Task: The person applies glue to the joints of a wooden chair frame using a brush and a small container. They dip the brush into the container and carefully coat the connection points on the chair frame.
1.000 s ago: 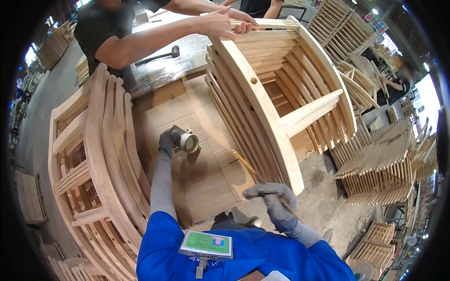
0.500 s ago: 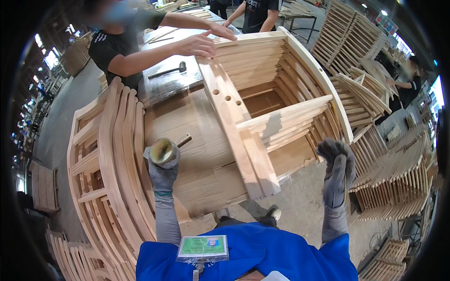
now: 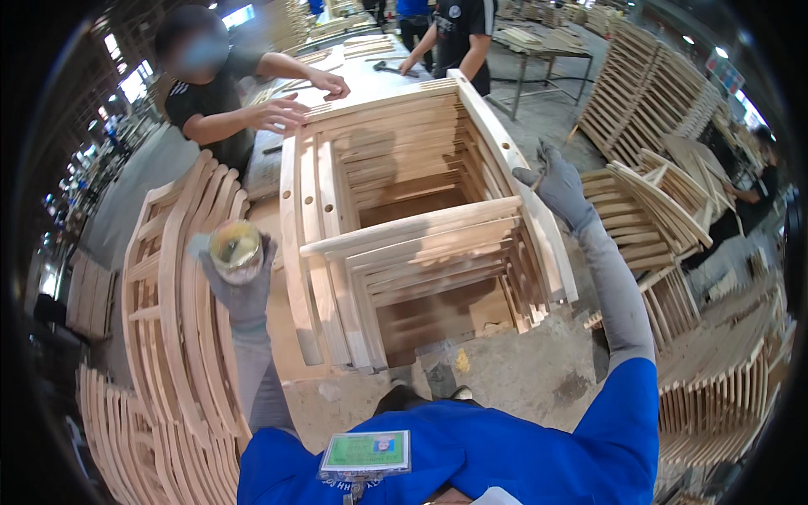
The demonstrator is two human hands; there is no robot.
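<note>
My left hand (image 3: 238, 290), in a grey glove, is closed around a small round cup (image 3: 236, 251) with a yellowish, glue-like substance inside. In front of me lies a stack of pale wooden frames (image 3: 412, 225), with a crossbar through the middle and round holes in the left rails. Just outside the right rail (image 3: 513, 160) is my gloved right hand (image 3: 555, 187). Its thumb and fingers are apart, with nothing between them, and the thumb is close to the rail; contact is hard to tell.
Across the stack, a masked person's hands (image 3: 282, 112) are at its far left corner. Curved wooden frames (image 3: 189, 295) stand at my left; more stacked wooden parts (image 3: 631, 80) are on the right. A hammer (image 3: 394, 69) lies on the far table.
The top frame has shifted left onto the stack's left side. My right hand has moved up and forward beside the right rail. My left hand has moved left with the cup.
</note>
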